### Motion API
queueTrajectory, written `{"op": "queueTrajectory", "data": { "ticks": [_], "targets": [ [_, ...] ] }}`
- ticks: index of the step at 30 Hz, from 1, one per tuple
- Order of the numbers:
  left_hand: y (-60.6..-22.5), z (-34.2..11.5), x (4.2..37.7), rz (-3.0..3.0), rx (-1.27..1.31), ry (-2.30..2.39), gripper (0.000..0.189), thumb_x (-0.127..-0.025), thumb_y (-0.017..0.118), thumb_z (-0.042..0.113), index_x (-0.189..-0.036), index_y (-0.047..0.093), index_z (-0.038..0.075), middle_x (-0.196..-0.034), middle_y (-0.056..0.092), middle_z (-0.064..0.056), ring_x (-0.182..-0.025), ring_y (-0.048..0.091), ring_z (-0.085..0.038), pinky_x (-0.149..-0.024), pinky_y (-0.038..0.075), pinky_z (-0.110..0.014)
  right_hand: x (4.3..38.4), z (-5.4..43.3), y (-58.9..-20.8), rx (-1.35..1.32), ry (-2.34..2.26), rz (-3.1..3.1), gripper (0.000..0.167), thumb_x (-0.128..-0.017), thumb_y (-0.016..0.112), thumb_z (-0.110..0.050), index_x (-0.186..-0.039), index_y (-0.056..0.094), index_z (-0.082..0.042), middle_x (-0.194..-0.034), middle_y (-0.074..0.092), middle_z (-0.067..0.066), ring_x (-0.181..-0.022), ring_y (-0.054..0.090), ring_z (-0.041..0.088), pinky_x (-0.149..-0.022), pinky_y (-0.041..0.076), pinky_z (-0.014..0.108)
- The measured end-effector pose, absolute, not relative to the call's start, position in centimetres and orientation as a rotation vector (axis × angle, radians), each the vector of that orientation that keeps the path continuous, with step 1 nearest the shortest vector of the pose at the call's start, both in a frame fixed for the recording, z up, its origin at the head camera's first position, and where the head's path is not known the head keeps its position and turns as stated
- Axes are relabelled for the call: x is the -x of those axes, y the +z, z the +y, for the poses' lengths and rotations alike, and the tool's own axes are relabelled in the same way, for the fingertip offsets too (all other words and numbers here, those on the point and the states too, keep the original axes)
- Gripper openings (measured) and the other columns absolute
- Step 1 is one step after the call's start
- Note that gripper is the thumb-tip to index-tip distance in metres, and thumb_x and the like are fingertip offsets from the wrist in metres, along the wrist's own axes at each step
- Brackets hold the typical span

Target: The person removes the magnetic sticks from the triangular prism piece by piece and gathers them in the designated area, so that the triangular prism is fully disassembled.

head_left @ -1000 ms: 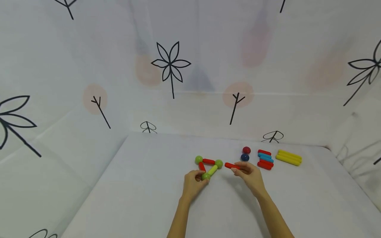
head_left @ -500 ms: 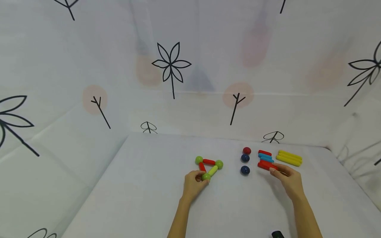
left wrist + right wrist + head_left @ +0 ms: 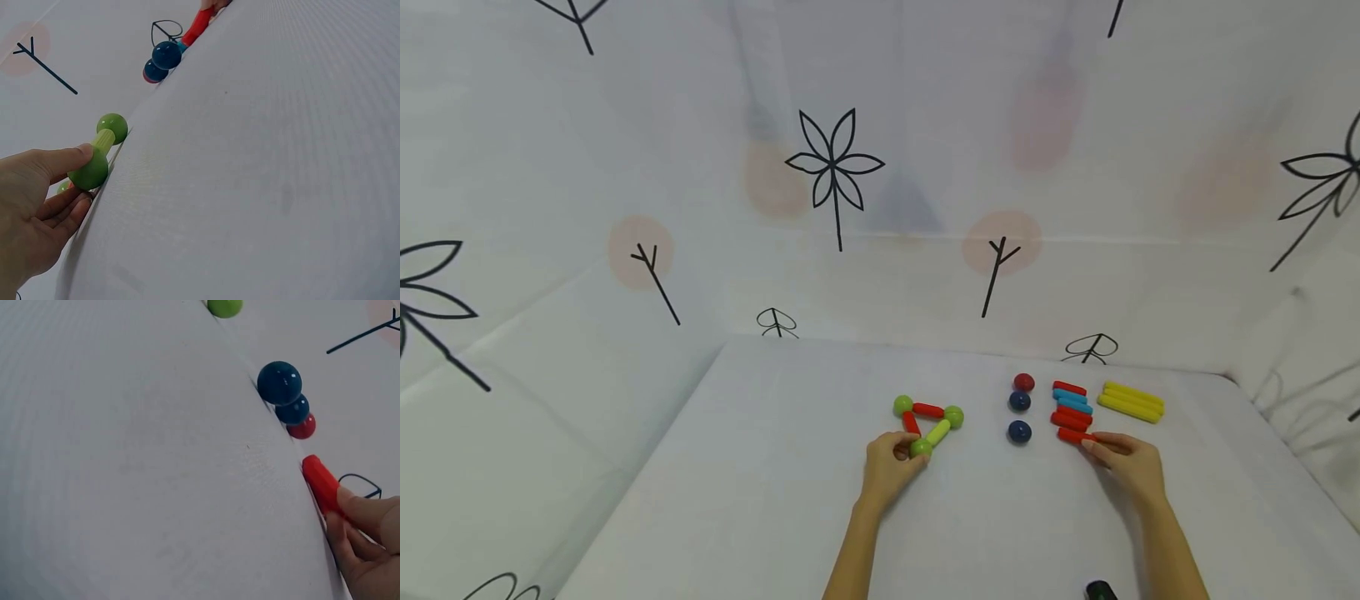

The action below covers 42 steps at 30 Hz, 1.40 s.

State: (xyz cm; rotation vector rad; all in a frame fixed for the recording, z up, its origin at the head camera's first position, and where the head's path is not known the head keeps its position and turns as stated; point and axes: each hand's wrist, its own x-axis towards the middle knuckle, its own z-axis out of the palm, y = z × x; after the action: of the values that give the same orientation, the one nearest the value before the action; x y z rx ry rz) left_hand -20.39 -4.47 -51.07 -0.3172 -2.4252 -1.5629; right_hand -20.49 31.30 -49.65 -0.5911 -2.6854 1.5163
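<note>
Triangle (image 3: 937, 432) — three-sided, head view only

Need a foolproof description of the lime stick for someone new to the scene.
On the white table, the left hand grips the near corner ball of a triangle. The lime stick joins that ball to the rightmost ball; the triangle's other two sticks are red.

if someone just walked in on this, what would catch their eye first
Probably the bright ball-and-stick triangle on the white table, its nearest green ball gripped by the left hand. To its right, the right hand pinches a red stick just in front of other red and blue sticks. On the backdrop behind, a bold black flower outline stands out.
</note>
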Motion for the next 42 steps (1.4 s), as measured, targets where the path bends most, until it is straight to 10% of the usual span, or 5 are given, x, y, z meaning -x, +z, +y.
{"op": "queueTrajectory", "data": {
  "ticks": [13, 19, 27, 35, 42],
  "targets": [
    [-51.1, -4.5, 20.4, -2.425, 0.314, -1.558, 0.029, -0.071, 0.078, 0.004, -0.098, 0.070, -0.003, -0.084, 0.066, -0.008, -0.075, 0.059, -0.016, -0.066, 0.050, -0.019, 21.7, 31.3, -50.0, 0.567, 1.403, -2.719, 0.058, -0.091, 0.059, -0.039, -0.129, 0.050, 0.004, -0.120, 0.056, 0.027, -0.089, 0.059, 0.023, -0.065, 0.043, 0.013],
    [-51.2, -4.4, 20.5, -2.429, 0.315, -1.561, 0.029, -0.072, 0.078, 0.004, -0.098, 0.070, -0.002, -0.084, 0.065, -0.007, -0.075, 0.058, -0.016, -0.066, 0.050, -0.019, 21.5, 30.8, -50.3, 0.573, 1.361, -2.703, 0.057, -0.092, 0.058, -0.039, -0.128, 0.051, 0.004, -0.122, 0.054, 0.027, -0.106, 0.047, 0.034, -0.076, 0.043, 0.027],
    [-51.2, -4.3, 20.5, -2.439, 0.315, -1.540, 0.028, -0.072, 0.079, 0.005, -0.098, 0.070, -0.002, -0.084, 0.065, -0.007, -0.075, 0.059, -0.016, -0.066, 0.049, -0.019, 20.9, 30.2, -50.3, 0.583, 1.403, -2.608, 0.056, -0.092, 0.058, -0.034, -0.132, 0.046, 0.004, -0.127, 0.048, 0.028, -0.109, 0.049, 0.038, -0.059, 0.038, 0.006],
    [-50.8, -4.6, 20.4, -2.468, 0.366, -1.490, 0.022, -0.072, 0.076, 0.004, -0.093, 0.068, -0.001, -0.078, 0.061, -0.004, -0.071, 0.053, -0.013, -0.062, 0.046, -0.018, 19.9, 27.4, -48.9, 0.534, 1.294, -2.398, 0.044, -0.091, 0.061, -0.026, -0.127, 0.054, 0.000, -0.106, 0.054, 0.016, -0.071, 0.045, -0.001, -0.056, 0.041, 0.007],
    [-50.0, -5.0, 20.0, -2.587, 0.357, -1.441, 0.023, -0.067, 0.068, 0.002, -0.090, 0.061, 0.003, -0.079, 0.054, -0.002, -0.073, 0.046, -0.011, -0.062, 0.041, -0.020, 19.6, 22.1, -47.8, 0.108, 1.385, -2.384, 0.032, -0.087, 0.067, -0.011, -0.116, 0.061, 0.001, -0.095, 0.062, 0.016, -0.072, 0.054, 0.001, -0.065, 0.045, 0.007]
  ]
}}
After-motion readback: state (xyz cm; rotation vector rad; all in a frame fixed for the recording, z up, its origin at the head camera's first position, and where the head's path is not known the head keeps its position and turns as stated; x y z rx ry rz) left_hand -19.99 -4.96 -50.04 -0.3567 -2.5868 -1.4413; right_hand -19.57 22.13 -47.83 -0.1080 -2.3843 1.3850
